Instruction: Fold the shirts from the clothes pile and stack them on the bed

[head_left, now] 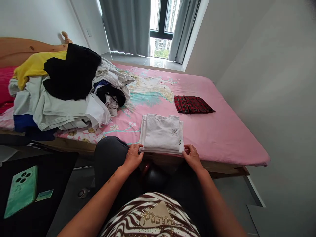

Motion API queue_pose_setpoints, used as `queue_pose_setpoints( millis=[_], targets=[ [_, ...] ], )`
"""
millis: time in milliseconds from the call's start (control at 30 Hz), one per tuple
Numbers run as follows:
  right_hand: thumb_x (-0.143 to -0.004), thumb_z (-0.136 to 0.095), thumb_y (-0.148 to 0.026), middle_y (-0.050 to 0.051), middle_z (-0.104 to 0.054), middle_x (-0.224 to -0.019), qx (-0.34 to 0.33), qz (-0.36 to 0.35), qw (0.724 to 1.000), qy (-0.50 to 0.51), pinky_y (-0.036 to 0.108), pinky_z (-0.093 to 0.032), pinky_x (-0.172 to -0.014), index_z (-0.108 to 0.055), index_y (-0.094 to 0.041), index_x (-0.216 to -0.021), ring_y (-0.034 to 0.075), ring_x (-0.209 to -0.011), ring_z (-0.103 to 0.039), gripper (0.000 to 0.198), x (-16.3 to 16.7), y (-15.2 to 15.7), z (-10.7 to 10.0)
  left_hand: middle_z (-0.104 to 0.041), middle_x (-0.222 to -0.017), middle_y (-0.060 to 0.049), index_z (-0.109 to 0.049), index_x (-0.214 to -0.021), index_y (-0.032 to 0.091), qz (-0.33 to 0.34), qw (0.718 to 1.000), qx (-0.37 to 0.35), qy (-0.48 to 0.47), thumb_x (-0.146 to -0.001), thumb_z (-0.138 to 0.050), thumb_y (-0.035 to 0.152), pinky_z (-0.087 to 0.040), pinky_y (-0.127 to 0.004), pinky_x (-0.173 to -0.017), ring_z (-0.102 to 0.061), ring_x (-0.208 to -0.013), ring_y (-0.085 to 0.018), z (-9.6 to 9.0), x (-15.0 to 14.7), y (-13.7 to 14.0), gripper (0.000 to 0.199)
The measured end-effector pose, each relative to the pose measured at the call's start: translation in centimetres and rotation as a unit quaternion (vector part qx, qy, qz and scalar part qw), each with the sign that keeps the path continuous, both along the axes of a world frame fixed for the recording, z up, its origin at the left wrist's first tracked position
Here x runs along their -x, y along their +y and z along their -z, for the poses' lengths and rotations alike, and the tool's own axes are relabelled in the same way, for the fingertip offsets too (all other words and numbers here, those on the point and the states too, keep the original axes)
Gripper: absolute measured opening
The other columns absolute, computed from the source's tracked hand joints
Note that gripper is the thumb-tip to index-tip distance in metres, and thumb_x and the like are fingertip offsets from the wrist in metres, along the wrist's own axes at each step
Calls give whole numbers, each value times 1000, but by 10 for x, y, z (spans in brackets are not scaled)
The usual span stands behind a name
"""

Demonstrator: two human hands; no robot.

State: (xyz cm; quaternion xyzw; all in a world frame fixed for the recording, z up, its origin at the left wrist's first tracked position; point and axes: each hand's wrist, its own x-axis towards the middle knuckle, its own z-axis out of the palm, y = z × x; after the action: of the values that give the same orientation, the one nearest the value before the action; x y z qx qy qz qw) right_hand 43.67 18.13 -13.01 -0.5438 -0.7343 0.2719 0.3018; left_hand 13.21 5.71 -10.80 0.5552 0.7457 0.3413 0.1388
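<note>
A stack of folded white T-shirts (160,133) lies at the near edge of the bed, the top one with a small bear print on its right side. My left hand (134,157) is at the stack's near left corner, thumb and forefinger closed on its edge. At the near right corner, my right hand (192,158) pinches the edge in the same way. Beyond the stack, to the right, a folded red tartan cloth (194,104) lies flat, touched by neither hand.
A large heap of clothes (61,105) covers the bed's left side, with black, yellow and pale pieces. The pink bedsheet (222,131) reaches the right wall. At lower left, a green phone (21,191) and a small card (44,195) lie on a black surface.
</note>
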Motion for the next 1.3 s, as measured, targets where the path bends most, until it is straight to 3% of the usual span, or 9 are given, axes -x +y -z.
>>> queue_pose_setpoints(
  millis=[133, 267, 467, 667, 867, 1000, 1100, 1167, 1300],
  targets=[
    [-72, -49, -16, 10, -53, -113, -149, -90, 984, -25, 43, -41, -96, -55, -20, -106, 24, -109, -49, 34, 3, -15, 10, -57, -99, -9, -57, -94, 20, 41, 988, 11, 148, -73, -55, 13, -41, -39, -87, -50, -100, -25, -5, -3, 5, 22],
    [-76, -46, -11, 12, -49, -120, -223, -78, 970, -61, 44, -40, -97, -56, -20, -107, 24, -114, -45, 34, 11, -18, 15, -56, -106, -11, -57, -95, 20, 61, 969, 30, 237, -74, -52, 11, -40, -39, -83, -50, -99, -26, -9, -2, 10, 23],
    [-79, -49, -15, 12, -51, -120, -272, -70, 956, -83, 45, -41, -96, -59, -20, -107, 25, -114, -45, 30, 11, -13, 16, -58, -108, -11, -59, -96, 20, 61, 963, 46, 260, -75, -52, 12, -39, -39, -80, -51, -98, -27, -8, -1, 11, 24],
    [-84, -48, -17, 8, -57, -110, -284, -77, 954, -62, 43, -40, -96, -63, -25, -104, 22, -109, -48, 27, 4, -14, -2, -66, -101, -8, -66, -91, 23, 90, 960, -14, 265, -81, -50, 18, -35, -40, -85, -54, -100, -25, -15, 8, 5, 19],
    [-80, -45, -12, 7, -58, -107, -255, -111, 958, -69, 43, -42, -94, -62, -24, -104, 22, -107, -50, 32, -5, -23, 7, -65, -99, -8, -68, -90, 24, 62, 979, -17, 193, -78, -55, 19, -39, -39, -85, -55, -98, -26, -17, 6, -9, 19],
    [-80, -47, -19, 9, -56, -112, -223, -55, 973, -9, 46, -39, -97, -55, -21, -114, 24, -109, -49, 35, -4, -24, 11, -65, -81, -6, -66, -79, 21, 29, 998, 13, -49, -78, -58, 33, -45, -32, -75, -59, -81, -21, -2, -19, -22, 15],
    [-82, -48, -30, 11, -56, -116, -143, -1, 989, 40, 45, -41, -94, -50, -19, -118, 24, -108, -50, 38, 2, -22, 10, -64, -71, -4, -65, -78, 17, 4, 942, 119, -313, -73, -62, 43, -46, -27, -56, -58, -63, -16, 13, -45, -26, 26],
    [-82, -46, -34, 13, -56, -117, -70, 38, 994, 79, 41, -44, -90, -49, -17, -119, 23, -104, -53, 41, 5, -21, 10, -64, -72, -5, -65, -85, 16, -26, 908, 122, -399, -72, -62, 43, -45, -25, -52, -58, -61, -16, 17, -58, -24, 31],
    [-80, -47, -43, 11, -63, -104, 50, 79, 989, 113, 36, -46, -84, -57, -16, -108, 21, -92, -59, 39, 3, -16, 11, -64, -82, -4, -65, -84, 19, -30, 965, -51, -257, -78, -58, 33, -48, -29, -72, -59, -77, -16, 3, -59, -19, 17]
  ],
)
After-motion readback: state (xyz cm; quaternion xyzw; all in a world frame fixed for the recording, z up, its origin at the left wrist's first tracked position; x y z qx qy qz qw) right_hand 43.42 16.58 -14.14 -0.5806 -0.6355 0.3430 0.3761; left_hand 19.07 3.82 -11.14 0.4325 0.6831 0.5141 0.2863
